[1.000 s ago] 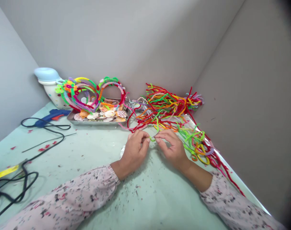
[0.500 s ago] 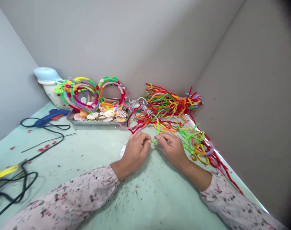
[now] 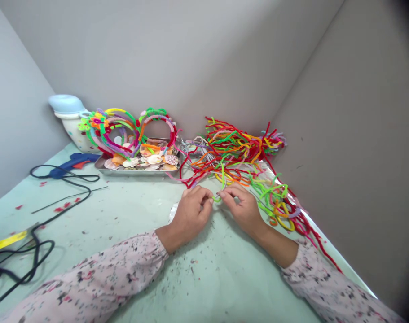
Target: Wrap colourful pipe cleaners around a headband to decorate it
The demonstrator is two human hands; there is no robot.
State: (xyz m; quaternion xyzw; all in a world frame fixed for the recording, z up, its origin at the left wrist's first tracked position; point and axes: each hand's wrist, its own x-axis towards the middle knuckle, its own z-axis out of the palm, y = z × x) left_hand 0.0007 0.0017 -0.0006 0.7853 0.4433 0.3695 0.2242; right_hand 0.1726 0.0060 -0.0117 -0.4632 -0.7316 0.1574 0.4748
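Note:
Between my two hands is a bright green pipe cleaner (image 3: 217,199), curled at its lower end, with a green length standing up behind the fingertips. My left hand (image 3: 192,214) pinches the curled end between thumb and forefinger. From the other side my right hand (image 3: 242,207) pinches the pipe cleaner with thumb and forefinger, close to the left fingertips. A small whitish, crumpled-looking thing (image 3: 173,211) shows partly from behind my left hand. Just behind both hands lies a tangled pile of coloured pipe cleaners (image 3: 236,143).
A metal tray (image 3: 137,172) of seashells with pipe-cleaner-wrapped hoops (image 3: 121,112) stands at the back. Left of it are a white cup (image 3: 76,130) with a blue lid and a blue glue gun (image 3: 71,163). A black cord (image 3: 42,251) runs down the left; green pipe cleaners (image 3: 268,190) lie right.
My hands stay almost in place, both pinching. The curled end of the green pipe cleaner has shifted slightly between the fingertips. The whole view has moved very slightly.

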